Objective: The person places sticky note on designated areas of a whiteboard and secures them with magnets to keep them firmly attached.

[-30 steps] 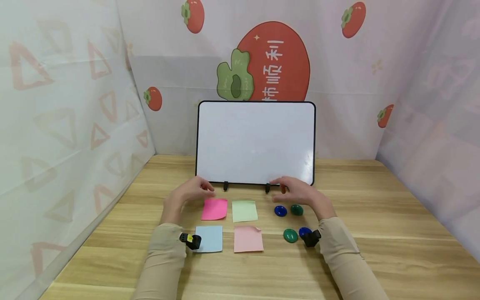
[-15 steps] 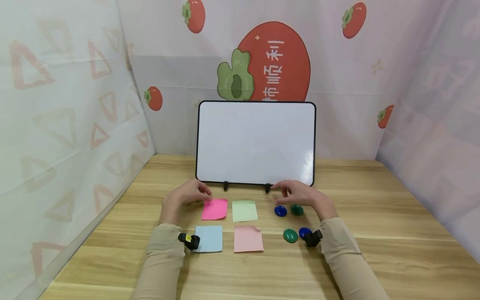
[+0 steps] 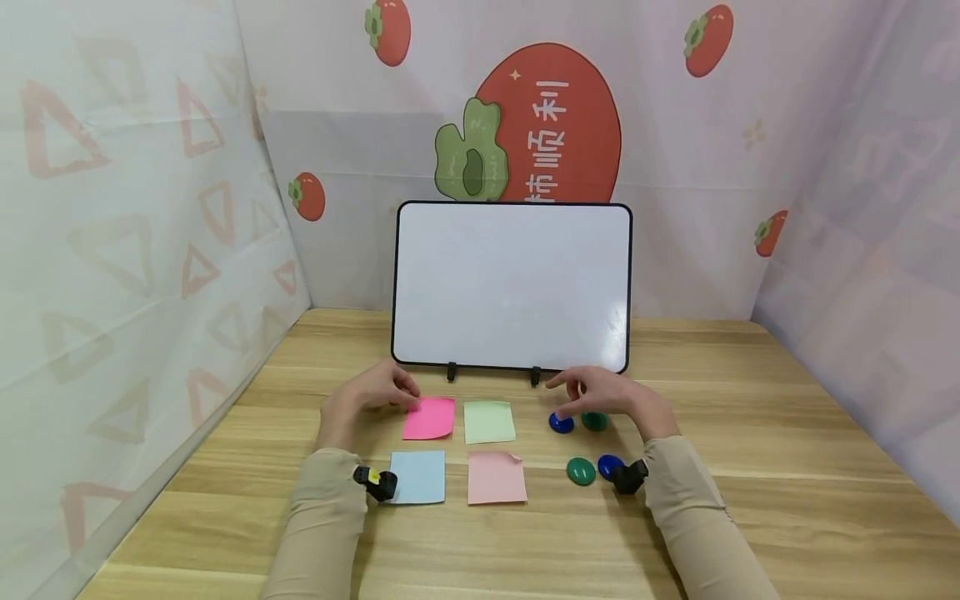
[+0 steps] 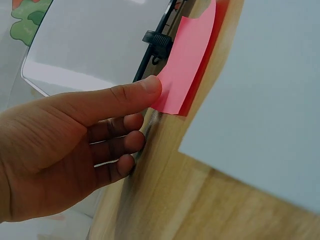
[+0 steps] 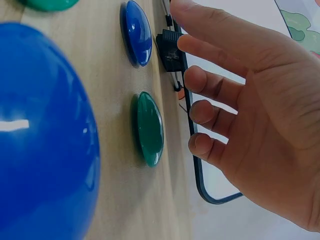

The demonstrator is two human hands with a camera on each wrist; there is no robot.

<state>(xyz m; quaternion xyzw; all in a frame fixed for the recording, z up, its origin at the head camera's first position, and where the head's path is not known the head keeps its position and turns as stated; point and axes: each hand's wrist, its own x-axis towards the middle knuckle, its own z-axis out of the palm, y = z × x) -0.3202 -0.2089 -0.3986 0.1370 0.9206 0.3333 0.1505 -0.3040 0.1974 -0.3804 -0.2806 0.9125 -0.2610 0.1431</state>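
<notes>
In the head view my left hand (image 3: 375, 389) is at the upper left corner of a bright pink sticky note (image 3: 431, 420). The left wrist view shows the thumb (image 4: 150, 85) on that corner, the index finger hidden behind; the hand pinches the slightly curled note (image 4: 187, 55). My right hand (image 3: 600, 392) holds nothing. Its thumb hovers over a blue round magnet (image 3: 561, 423), apart from it in the right wrist view, where the fingers are loosely bent. A green magnet (image 3: 595, 422) lies just under this hand.
Pale green (image 3: 490, 422), light blue (image 3: 420, 478) and light pink (image 3: 497, 479) sticky notes lie on the wooden table (image 3: 480, 554). Nearer the front are another green magnet (image 3: 581, 472) and a blue magnet (image 3: 610, 465). A blank whiteboard (image 3: 512, 287) stands behind on black clips (image 3: 452, 372).
My left hand has come down onto the bright pink note's corner. My right hand has lowered toward the upper blue magnet. The notes and magnets lie where they were.
</notes>
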